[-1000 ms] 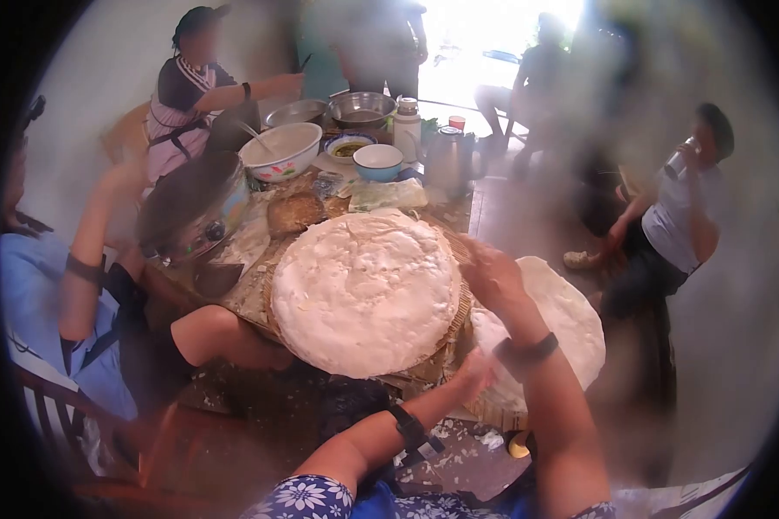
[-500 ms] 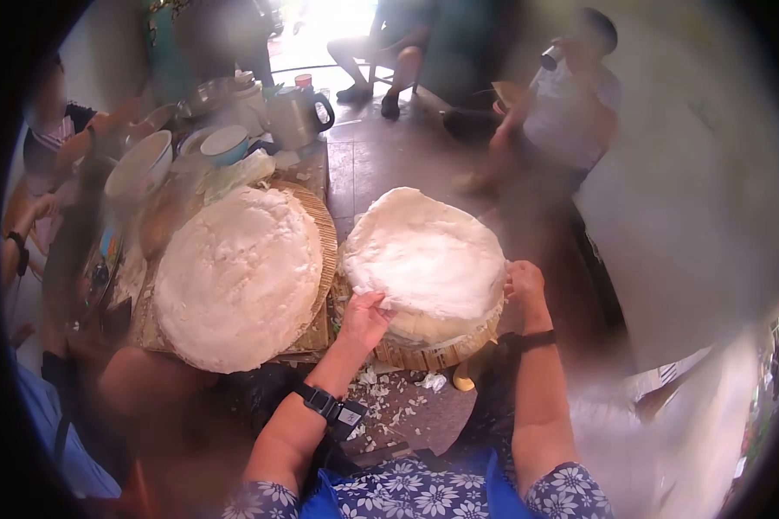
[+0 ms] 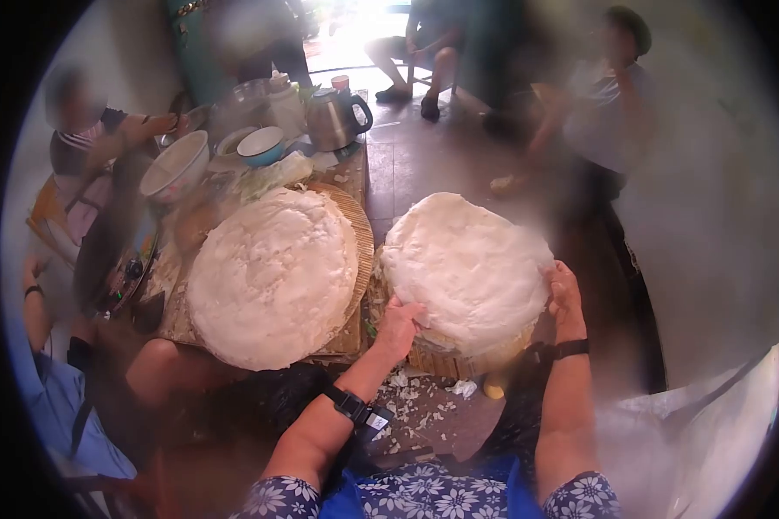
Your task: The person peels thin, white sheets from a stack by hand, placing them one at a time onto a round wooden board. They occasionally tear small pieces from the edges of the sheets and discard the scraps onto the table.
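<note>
Left hand (image 3: 400, 327): clamped on smaller dough round (image 3: 466, 268), near-left rim
Right hand (image 3: 565, 292): clamped on its right rim
Larger dough round (image 3: 273, 278): alongside, on slatted mat (image 3: 352, 210)

Matt, soft-looking and lightly dimpled, a white round (image 3: 467, 264) lies at 3 o'clock, while a rougher, lumpy disc (image 3: 273, 277) at 9 o'clock tops a ribbed, straw-coloured slatted tray (image 3: 353, 216). At 11 o'clock, a metal kettle (image 3: 327, 121) gleams beside a smooth, glossy bowl (image 3: 268, 156); floral cloth shirt (image 3: 433, 493), 6 o'clock.
</note>
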Tool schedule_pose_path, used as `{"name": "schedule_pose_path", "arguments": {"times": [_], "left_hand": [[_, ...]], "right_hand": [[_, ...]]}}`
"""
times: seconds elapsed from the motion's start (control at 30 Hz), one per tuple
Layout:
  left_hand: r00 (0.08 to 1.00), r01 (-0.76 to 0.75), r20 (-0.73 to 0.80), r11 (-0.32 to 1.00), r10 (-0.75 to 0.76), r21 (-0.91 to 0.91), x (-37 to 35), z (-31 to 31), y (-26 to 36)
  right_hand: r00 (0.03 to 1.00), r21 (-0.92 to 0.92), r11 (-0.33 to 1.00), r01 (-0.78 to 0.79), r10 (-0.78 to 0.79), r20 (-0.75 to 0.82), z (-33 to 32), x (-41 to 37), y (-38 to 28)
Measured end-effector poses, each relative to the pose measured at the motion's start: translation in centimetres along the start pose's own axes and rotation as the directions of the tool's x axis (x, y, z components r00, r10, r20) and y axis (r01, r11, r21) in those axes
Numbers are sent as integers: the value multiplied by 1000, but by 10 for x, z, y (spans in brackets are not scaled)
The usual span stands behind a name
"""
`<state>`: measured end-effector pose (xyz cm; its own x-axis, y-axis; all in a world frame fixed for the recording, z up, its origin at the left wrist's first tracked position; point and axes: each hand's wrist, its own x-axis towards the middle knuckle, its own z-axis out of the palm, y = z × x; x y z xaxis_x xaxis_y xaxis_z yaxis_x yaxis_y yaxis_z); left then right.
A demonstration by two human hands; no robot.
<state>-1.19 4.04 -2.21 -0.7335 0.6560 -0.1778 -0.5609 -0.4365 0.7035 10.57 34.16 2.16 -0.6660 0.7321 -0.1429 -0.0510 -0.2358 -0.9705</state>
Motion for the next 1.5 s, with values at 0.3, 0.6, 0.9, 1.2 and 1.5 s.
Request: {"name": "schedule_pose_path", "arguments": {"times": [0.3,0.6,0.9,1.2,1.5], "left_hand": [[987,-158,49,984,154,77,-10,18,16],[864,-503,41,862,501,59,-105,11,123],[687,-608,-352,768,635,200,-192,-100,201],[658,-427,-535,848,530,314,-203,-166,185],[382,-331,-558,673,736,661,-199,-180,189]], "right_hand": [[949,-131,941,313,-305,75,37,-46,-49],[890,153,931,333,-363,276,134,-86,-73],[764,200,952,232,-306,568,312,-96,-49],[801,-138,949,283,-154,579,349,-77,23],[846,-328,876,355,-152,510,338,-70,26]]}}
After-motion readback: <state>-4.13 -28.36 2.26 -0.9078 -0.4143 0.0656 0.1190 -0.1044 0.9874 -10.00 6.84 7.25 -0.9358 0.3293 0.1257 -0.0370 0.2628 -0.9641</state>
